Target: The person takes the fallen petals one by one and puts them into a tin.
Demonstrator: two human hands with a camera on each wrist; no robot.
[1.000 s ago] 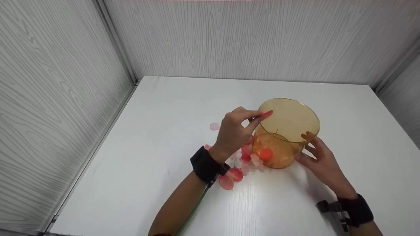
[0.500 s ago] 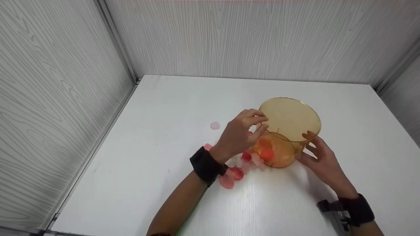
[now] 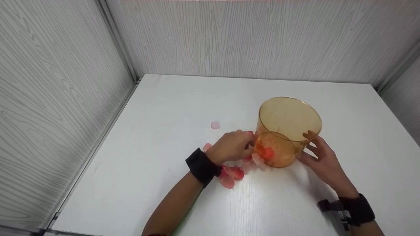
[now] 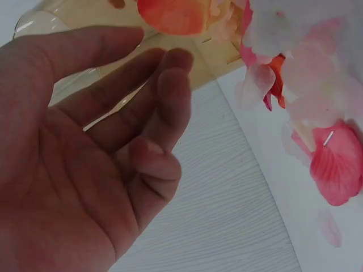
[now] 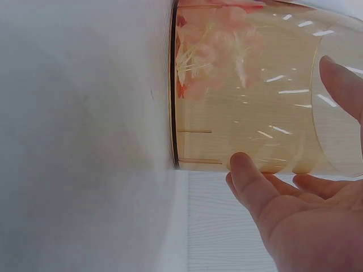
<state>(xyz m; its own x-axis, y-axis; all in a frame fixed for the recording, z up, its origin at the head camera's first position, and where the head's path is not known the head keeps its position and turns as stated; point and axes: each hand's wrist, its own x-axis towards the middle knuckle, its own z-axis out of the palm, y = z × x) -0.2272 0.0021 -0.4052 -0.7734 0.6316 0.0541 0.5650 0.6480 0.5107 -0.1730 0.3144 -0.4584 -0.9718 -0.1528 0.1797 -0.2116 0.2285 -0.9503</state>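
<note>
A see-through amber tub (image 3: pixel 288 118) stands on the white table with its wide mouth upward. Red-orange petals (image 3: pixel 269 153) show at its bottom. My right hand (image 3: pixel 321 164) holds the tub's right side, thumb on the near wall and fingers behind it. Over the pile of petals just left of the tub is my left hand (image 3: pixel 231 147). In the left wrist view its fingers (image 4: pixel 170 93) bend loosely, with nothing between them and the thumb. Beyond them lie pink and white artificial petals (image 4: pixel 337 170); the hand covers part of the pile in the head view.
One pale pink petal (image 3: pixel 215 125) lies apart, behind the pile. Nearer the front are several coral petals (image 3: pixel 227 180). Grey wood-grain panels (image 3: pixel 216 39) wall the table (image 3: pixel 164 108) at the back and both sides. Black straps with cameras sit on both wrists.
My left hand let a red petal fall into the tub from its rim, then moved down and left to the pile. The right hand and the tub have stayed in place.
</note>
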